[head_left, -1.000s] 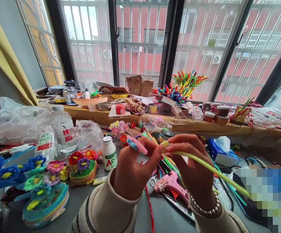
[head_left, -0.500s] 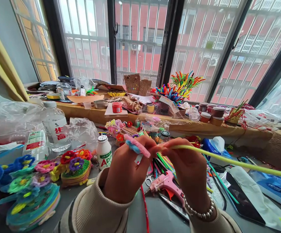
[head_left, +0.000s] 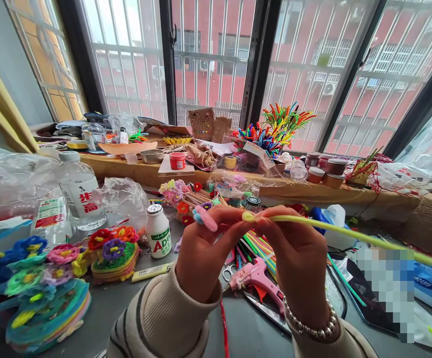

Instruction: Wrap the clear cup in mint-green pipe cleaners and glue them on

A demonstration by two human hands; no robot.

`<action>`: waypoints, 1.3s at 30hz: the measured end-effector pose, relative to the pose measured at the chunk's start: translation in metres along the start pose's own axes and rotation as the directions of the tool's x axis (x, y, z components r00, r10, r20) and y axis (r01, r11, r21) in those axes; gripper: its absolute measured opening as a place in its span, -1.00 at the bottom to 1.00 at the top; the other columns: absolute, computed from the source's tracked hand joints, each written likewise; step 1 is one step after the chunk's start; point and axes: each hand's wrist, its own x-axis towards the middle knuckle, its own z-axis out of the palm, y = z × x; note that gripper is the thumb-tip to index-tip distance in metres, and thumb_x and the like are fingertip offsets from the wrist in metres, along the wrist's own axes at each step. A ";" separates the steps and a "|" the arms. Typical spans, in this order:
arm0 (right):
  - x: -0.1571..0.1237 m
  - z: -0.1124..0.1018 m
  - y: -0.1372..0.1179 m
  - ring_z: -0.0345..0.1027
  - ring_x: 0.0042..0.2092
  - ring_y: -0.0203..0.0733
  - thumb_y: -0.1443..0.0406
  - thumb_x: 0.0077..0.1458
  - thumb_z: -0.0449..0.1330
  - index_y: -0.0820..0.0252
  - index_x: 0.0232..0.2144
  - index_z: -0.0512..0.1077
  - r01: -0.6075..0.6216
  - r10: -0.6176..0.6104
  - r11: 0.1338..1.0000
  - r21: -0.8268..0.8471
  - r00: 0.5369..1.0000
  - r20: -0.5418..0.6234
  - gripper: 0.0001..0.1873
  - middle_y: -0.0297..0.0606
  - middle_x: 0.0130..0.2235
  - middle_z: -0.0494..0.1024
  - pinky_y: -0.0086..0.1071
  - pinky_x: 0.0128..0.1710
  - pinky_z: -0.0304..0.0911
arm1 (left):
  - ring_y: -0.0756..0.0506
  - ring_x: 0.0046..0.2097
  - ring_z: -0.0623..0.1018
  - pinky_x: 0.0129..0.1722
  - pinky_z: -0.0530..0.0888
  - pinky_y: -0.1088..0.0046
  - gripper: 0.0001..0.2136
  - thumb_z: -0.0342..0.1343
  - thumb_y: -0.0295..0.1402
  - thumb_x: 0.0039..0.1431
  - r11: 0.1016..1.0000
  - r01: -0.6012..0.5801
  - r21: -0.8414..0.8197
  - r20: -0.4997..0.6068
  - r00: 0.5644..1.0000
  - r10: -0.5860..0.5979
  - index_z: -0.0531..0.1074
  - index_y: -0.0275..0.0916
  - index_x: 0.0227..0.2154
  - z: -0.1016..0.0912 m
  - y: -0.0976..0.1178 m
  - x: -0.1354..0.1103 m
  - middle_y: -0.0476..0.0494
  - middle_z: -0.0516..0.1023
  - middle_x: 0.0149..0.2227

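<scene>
Pinched between the fingertips of my left hand [head_left: 208, 248] and my right hand [head_left: 294, 253] is a yellow pipe cleaner [head_left: 335, 231]. Its near end forms a small curl at my left fingertips, and its long free length runs off to the right edge. A fuzzy pink and blue piece [head_left: 205, 219] sits on a finger of my left hand, like a ring. On the table below my hands lie a pink glue gun [head_left: 257, 281], scissors [head_left: 264, 311] and several coloured pipe cleaners [head_left: 255, 248].
Fuzzy flowers on round stacked bases [head_left: 48, 308] stand at the left, near a white bottle [head_left: 158, 231] and a large clear bottle [head_left: 79, 191]. A dark tablet-like slab [head_left: 369, 298] lies at the right. Paint jars [head_left: 335, 169] and bundled pipe cleaners [head_left: 275, 132] line the ledge.
My hands have shifted slightly to the right, and the left hand has turned. The yellow pipe cleaner's end now shows as a small curl between my fingertips.
</scene>
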 end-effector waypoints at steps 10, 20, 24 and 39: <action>0.001 0.000 0.000 0.29 -0.44 -0.42 0.39 -0.06 0.19 0.11 -0.45 0.40 -0.077 0.073 0.991 0.106 0.997 0.040 -0.92 -0.45 -0.47 0.41 -0.54 -0.45 0.26 | 0.12 -0.43 0.51 -0.37 0.45 0.71 -0.89 0.19 -0.56 -0.14 0.971 0.108 -0.212 0.013 0.994 -0.108 0.52 -0.22 -0.55 -0.002 0.002 0.001 0.09 0.55 -0.53; 0.006 -0.007 -0.001 0.27 -0.47 -0.43 0.38 -0.03 0.18 0.12 -0.49 0.41 -0.113 0.096 0.984 0.141 0.988 0.120 -0.94 -0.43 -0.52 0.40 -0.56 -0.47 0.24 | 0.10 -0.45 0.52 -0.38 0.46 0.69 -0.96 0.21 -0.51 -0.14 0.930 0.255 -0.266 0.106 0.966 -0.234 0.47 -0.32 -0.54 -0.004 0.010 0.001 0.03 0.56 -0.55; 0.010 -0.011 -0.002 0.28 -0.47 -0.41 0.35 -0.02 0.17 0.13 -0.49 0.40 -0.173 0.153 0.980 0.094 0.970 0.191 -0.95 -0.43 -0.52 0.41 -0.55 -0.48 0.23 | 0.07 -0.47 0.54 -0.42 0.48 0.65 -0.96 0.19 -0.50 -0.11 0.912 0.313 -0.264 0.196 0.943 -0.267 0.44 -0.34 -0.52 -0.010 0.010 0.004 0.00 0.56 -0.56; 0.008 -0.013 -0.002 0.16 -0.49 -0.43 0.35 -0.02 0.16 0.16 -0.54 0.33 -0.026 0.031 0.999 -0.035 0.987 0.157 -0.90 -0.45 -0.53 0.29 -0.51 -0.51 0.10 | 0.09 -0.47 0.52 -0.43 0.47 0.68 -0.93 0.18 -0.55 -0.11 0.879 0.371 -0.301 0.293 0.913 -0.285 0.48 -0.31 -0.49 -0.013 0.008 0.005 0.03 0.55 -0.54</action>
